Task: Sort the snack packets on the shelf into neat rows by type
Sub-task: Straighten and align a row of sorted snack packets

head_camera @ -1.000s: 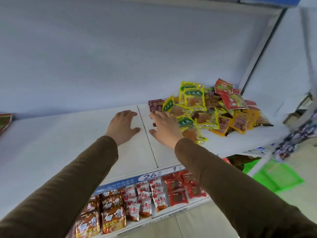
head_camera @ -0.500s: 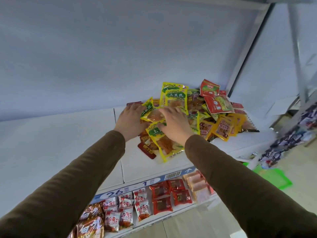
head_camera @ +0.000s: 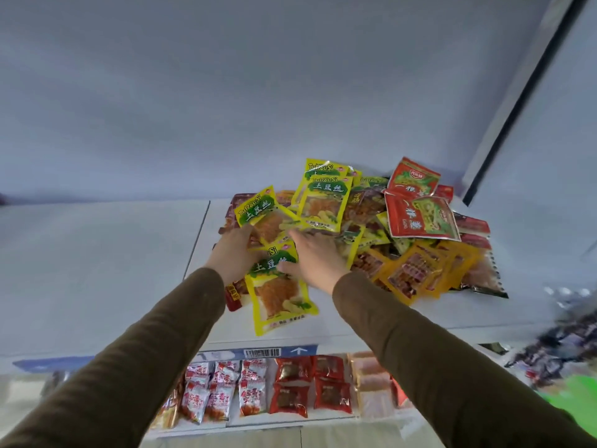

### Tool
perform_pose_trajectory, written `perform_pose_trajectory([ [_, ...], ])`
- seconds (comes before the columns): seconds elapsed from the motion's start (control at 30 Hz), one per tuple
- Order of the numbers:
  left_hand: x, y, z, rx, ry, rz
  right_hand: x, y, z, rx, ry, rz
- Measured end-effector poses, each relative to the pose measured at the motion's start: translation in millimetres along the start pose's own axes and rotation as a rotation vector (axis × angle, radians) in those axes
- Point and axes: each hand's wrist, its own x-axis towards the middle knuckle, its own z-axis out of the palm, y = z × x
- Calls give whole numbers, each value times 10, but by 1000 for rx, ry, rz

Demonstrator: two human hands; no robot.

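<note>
Both hands moved from bare shelf into the packet pile, yellow packet [head_camera: 277,286] dragged toward the shelf's front edge

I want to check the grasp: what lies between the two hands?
In the head view, a yellow packet lies between the left hand and the right hand, its top under both.

Two hands [head_camera: 232,253]; four yellow-green packets [head_camera: 324,202]; two red-green packets [head_camera: 420,218].

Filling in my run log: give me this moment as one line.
left hand: on yellow packets | right hand: on yellow packets | nearest yellow packet: at pile's near edge | mixed pile: unsorted | shelf
</note>
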Motion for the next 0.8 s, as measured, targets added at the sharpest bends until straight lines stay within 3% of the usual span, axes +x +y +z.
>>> perform_pose_trajectory([
  [0.1, 47, -1, 25, -184, 36, -30, 39, 18, -17, 156, 25, -14],
  [0.23, 181, 52, 4, -423, 136, -6, 144, 71, -120, 570, 97, 46],
  [0.33, 291, 48, -48, -641, 232, -46, 270, 136, -230, 611, 169, 46],
  [0.43, 405, -75, -34, -488, 295, -223, 467, 233, -350, 614, 198, 105],
  [0.53, 503, -159, 20, -256, 205, -347, 664, 273, -400, 610, 178, 139],
  [0.63, 570, -93, 41, -196, 97, -324, 875, 249, -376, 524, 155, 155],
  [0.8, 650, 23, 115, -278, 166, -224, 1062, 228, -276, 533, 174, 175],
])
